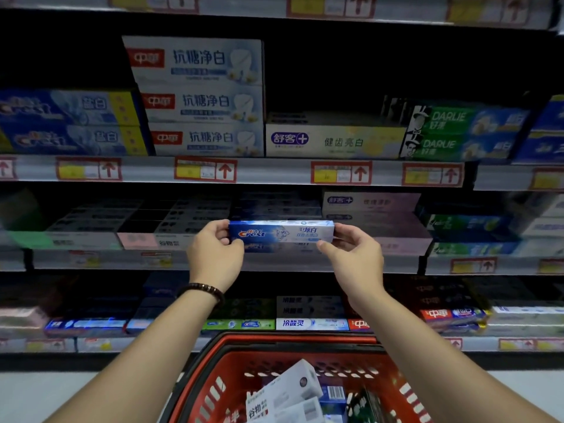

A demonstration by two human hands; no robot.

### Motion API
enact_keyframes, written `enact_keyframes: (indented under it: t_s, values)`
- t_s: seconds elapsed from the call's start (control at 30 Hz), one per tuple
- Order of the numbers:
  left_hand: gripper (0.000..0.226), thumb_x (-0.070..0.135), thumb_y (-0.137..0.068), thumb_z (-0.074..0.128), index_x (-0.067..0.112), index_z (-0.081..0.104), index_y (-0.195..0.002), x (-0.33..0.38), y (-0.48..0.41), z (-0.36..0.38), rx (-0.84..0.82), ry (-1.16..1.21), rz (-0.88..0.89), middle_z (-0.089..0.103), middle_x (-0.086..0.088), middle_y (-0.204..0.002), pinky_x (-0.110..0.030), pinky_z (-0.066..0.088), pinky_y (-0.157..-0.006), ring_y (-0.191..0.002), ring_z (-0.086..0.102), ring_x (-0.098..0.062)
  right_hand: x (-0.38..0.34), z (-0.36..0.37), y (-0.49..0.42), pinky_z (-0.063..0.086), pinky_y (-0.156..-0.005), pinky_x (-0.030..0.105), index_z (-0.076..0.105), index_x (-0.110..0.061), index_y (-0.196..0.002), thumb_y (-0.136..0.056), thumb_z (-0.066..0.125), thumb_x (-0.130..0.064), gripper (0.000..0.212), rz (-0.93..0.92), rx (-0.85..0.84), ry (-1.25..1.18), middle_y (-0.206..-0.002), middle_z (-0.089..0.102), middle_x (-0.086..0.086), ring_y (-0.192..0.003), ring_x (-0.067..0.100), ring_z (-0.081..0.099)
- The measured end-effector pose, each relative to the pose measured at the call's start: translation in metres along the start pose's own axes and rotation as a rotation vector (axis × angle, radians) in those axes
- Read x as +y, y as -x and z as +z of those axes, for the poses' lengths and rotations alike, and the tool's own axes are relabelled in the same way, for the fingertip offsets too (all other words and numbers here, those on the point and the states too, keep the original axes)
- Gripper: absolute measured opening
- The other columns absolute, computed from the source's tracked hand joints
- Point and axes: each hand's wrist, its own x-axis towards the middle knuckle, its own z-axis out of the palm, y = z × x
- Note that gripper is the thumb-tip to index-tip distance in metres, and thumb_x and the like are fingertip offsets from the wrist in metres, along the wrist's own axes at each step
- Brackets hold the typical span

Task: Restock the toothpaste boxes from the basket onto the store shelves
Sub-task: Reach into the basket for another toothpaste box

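The long grey metal store shelves (122, 261), crowded with cartons, are rising behind and above the red slotted plastic basket (293, 340), which is holding more white cardboard boxes (287, 389). High above the basket, the blue-and-white Crest toothpaste box (280, 233) is hanging level before the middle shelf. The left hand (215, 254) and right hand (354, 254) are each closing a pinching grip on one end. Placing seems to be the step in hand; next, it probably needs sliding in squarely.

Red-arrowed price tags (205, 170) — pale floor (36, 395)

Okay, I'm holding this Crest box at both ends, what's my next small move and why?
Probably ease the Crest box forward and down onto the blue box just beneath: left hand and right hand hold it level, pinched at both ends.
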Motion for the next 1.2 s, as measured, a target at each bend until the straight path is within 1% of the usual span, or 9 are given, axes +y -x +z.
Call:
enact_keyframes:
  t_s: [0.13,0.27,0.4,0.53,0.77,0.9,1.03,1.13,1.2]
  values:
    - [0.05,0.012,-0.089,0.073,0.018,0.063,-0.137,-0.009,-0.007,0.006,-0.004,0.009,-0.048,0.066,0.008,-0.111,-0.039,0.054,-0.105,-0.104,0.066,-0.012,0.003,0.006,-0.005,0.06,-0.096,0.04,0.075,-0.03,-0.12,-0.078,0.092,-0.029,0.046,-0.019,-0.02,0.05,-0.106,0.076,-0.015,-0.103,0.005,0.069]
    - [0.052,0.013,-0.088,0.073,0.017,0.061,-0.139,-0.012,-0.014,0.009,0.008,-0.024,-0.039,0.068,0.006,-0.111,-0.034,0.052,-0.104,-0.103,0.065,-0.011,0.006,0.01,-0.01,0.059,-0.099,0.04,0.071,-0.024,-0.128,-0.079,0.093,-0.029,0.054,-0.005,-0.04,0.051,-0.11,0.073,-0.012,-0.104,0.006,0.068]
    - [0.052,0.017,-0.088,0.074,0.021,0.062,-0.138,-0.015,-0.017,0.012,0.002,-0.053,-0.03,0.071,0.005,-0.107,-0.042,0.055,-0.102,-0.103,0.068,-0.014,0.013,0.012,-0.015,0.057,-0.103,0.042,0.068,-0.023,-0.133,-0.078,0.094,-0.033,0.061,0.011,-0.044,0.068,-0.119,0.072,-0.012,-0.111,0.01,0.067]
    - [0.051,0.019,-0.088,0.075,0.021,0.063,-0.138,-0.02,-0.017,0.015,0.011,-0.101,-0.013,0.072,0.002,-0.114,-0.04,0.055,-0.102,-0.103,0.067,-0.015,0.02,0.014,-0.017,0.057,-0.105,0.044,0.067,-0.022,-0.137,-0.075,0.094,-0.037,0.07,0.024,-0.051,0.081,-0.123,0.072,-0.01,-0.114,0.013,0.067]
    - [0.059,0.025,-0.087,0.075,0.018,0.058,-0.143,-0.022,-0.02,0.02,-0.001,-0.122,-0.017,0.066,-0.002,-0.134,-0.046,0.052,-0.107,-0.121,0.063,-0.024,0.02,0.015,-0.024,0.054,-0.109,0.044,0.06,-0.021,-0.147,-0.076,0.094,-0.039,0.081,0.036,-0.068,0.071,-0.136,0.067,-0.007,-0.123,0.016,0.064]
    - [0.059,0.025,-0.088,0.075,0.017,0.059,-0.144,-0.022,-0.019,0.022,-0.011,-0.123,-0.022,0.066,0.0,-0.131,-0.042,0.053,-0.104,-0.118,0.064,-0.023,0.021,0.017,-0.025,0.053,-0.103,0.035,0.059,-0.018,-0.149,-0.078,0.093,-0.035,0.081,0.052,-0.09,0.054,-0.124,0.067,-0.007,-0.113,0.013,0.065]
    - [0.061,0.03,-0.085,0.075,0.021,0.058,-0.143,-0.024,-0.02,0.025,-0.032,-0.122,-0.019,0.066,-0.002,-0.129,-0.045,0.055,-0.102,-0.112,0.065,-0.021,0.024,0.018,-0.027,0.05,-0.081,0.026,0.067,-0.013,-0.135,-0.079,0.092,-0.035,0.065,0.073,-0.118,0.074,-0.098,0.064,-0.009,-0.09,0.011,0.064]
    - [0.065,0.027,-0.086,0.075,0.018,0.054,-0.147,-0.023,-0.019,0.026,-0.045,-0.116,-0.029,0.064,-0.004,-0.129,-0.044,0.054,-0.103,-0.109,0.065,-0.02,0.024,0.02,-0.025,0.051,-0.081,0.029,0.061,-0.017,-0.144,-0.081,0.091,-0.029,0.071,0.087,-0.146,0.035,-0.097,0.065,-0.004,-0.093,0.017,0.067]
    - [0.066,0.025,-0.087,0.075,0.015,0.052,-0.149,-0.023,-0.019,0.027,-0.042,-0.122,-0.025,0.064,-0.005,-0.13,-0.043,0.053,-0.104,-0.107,0.064,-0.019,0.022,0.02,-0.024,0.054,-0.087,0.033,0.047,-0.017,-0.157,-0.084,0.09,-0.024,0.085,0.102,-0.17,-0.003,-0.1,0.066,0.0,-0.102,0.022,0.069]
